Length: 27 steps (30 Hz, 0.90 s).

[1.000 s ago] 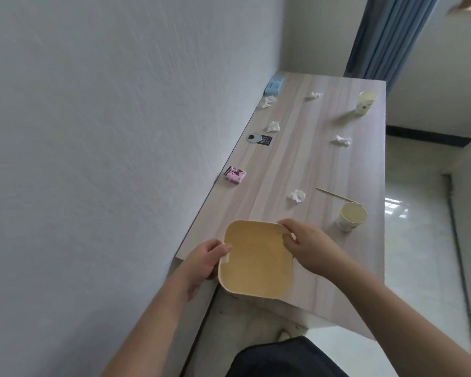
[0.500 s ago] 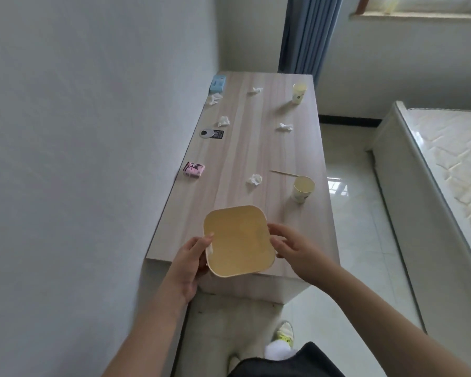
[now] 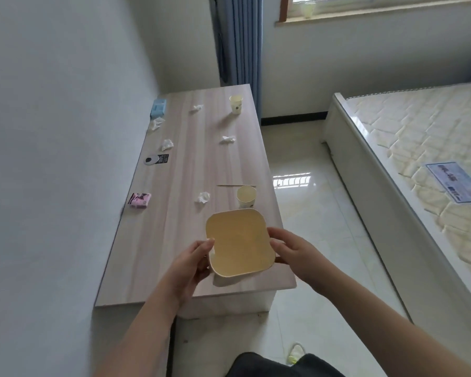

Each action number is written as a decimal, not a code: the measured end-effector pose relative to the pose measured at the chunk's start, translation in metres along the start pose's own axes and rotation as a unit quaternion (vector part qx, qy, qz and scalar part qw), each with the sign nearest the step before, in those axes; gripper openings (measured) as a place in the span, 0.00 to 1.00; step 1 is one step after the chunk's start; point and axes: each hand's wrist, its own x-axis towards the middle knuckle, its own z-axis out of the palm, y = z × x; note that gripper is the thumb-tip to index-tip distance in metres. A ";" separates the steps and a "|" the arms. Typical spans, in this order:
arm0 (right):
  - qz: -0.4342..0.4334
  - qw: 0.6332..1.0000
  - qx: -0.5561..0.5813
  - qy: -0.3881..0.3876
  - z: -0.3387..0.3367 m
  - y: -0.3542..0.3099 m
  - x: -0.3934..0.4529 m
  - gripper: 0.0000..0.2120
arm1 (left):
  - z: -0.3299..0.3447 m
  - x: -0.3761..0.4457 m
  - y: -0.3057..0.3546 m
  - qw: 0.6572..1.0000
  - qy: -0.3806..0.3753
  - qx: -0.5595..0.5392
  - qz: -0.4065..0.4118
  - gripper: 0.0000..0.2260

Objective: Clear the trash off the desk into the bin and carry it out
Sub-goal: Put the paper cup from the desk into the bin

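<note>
A cream square bin (image 3: 238, 242), empty inside, rests at the near end of the wooden desk (image 3: 185, 186). My left hand (image 3: 188, 263) grips its left rim and my right hand (image 3: 294, 254) grips its right side. Just beyond it stands a paper cup (image 3: 246, 196) with a thin wooden stick (image 3: 235, 185) behind it. A crumpled tissue (image 3: 202, 197) lies to the cup's left. Several more tissue wads, such as a tissue (image 3: 227, 140) mid-desk, are scattered farther back. A second paper cup (image 3: 236, 104) stands near the far right corner.
Along the wall edge lie a pink packet (image 3: 139, 200), a round white and black item (image 3: 156, 160) and a blue tissue pack (image 3: 158, 107). A bed with a bare mattress (image 3: 419, 148) stands to the right across tiled floor (image 3: 307, 186). A blue curtain (image 3: 238, 42) hangs behind the desk.
The view has swung right and pulled back, bringing the bed and window into sight. Both hands keep hold of the bin at the desk's near end.
</note>
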 end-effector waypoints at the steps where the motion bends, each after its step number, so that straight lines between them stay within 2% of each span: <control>1: 0.002 1.000 0.015 0.004 -0.011 0.003 0.002 0.14 | 0.010 0.004 0.002 1.000 0.003 0.004 0.003 0.26; 4: 0.001 0.999 0.048 0.002 -0.040 0.008 0.011 0.13 | 0.031 0.015 0.012 1.000 0.023 0.010 0.009 0.33; 10: -0.006 0.998 0.046 -0.045 -0.059 0.006 0.039 0.14 | 0.045 0.019 0.022 0.997 0.072 0.000 -0.002 0.16; 14: -0.012 0.997 0.041 -0.069 -0.055 0.007 0.057 0.14 | 0.040 0.016 0.018 0.994 0.107 -0.017 0.001 0.13; 19: 0.009 0.995 0.051 -0.082 -0.046 0.009 0.098 0.12 | 0.022 0.012 0.010 0.989 0.144 -0.037 0.010 0.14; 22: 0.023 0.999 0.004 -0.046 -0.035 0.010 0.139 0.12 | 0.003 0.014 0.008 0.985 0.164 -0.061 0.012 0.16; 24: 0.007 0.998 -0.068 -0.006 -0.028 0.010 0.168 0.13 | -0.011 0.019 0.007 0.984 0.163 -0.069 0.015 0.20; 27: -0.018 0.984 -0.176 0.026 -0.011 0.011 0.209 0.19 | -0.033 0.029 0.012 0.984 0.157 -0.078 0.014 0.27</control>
